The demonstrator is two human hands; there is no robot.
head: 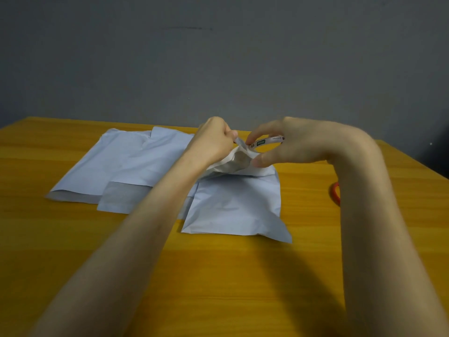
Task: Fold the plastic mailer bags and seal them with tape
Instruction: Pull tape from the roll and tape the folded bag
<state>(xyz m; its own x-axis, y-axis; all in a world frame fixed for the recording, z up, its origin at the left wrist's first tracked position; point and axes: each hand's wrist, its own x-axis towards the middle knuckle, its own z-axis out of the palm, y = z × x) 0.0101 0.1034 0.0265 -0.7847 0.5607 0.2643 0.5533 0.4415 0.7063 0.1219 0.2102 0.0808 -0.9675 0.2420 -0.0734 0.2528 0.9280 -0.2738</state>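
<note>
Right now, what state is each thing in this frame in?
Left hand: pinches the tape end.
Right hand: holds the tape roll.
Folded mailer bag: raised between the hands.
Near bag: flat on the table.
Left bag, middle bag: flat, overlapping.
Red object: on the table, partly hidden by the right arm.

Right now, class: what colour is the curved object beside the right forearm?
The curved object is red; it shows in the head view, partly hidden by the forearm.

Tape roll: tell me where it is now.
Head view, centre-right: the right hand grips the tape roll just above the folded bag that the left hand holds up.
</note>
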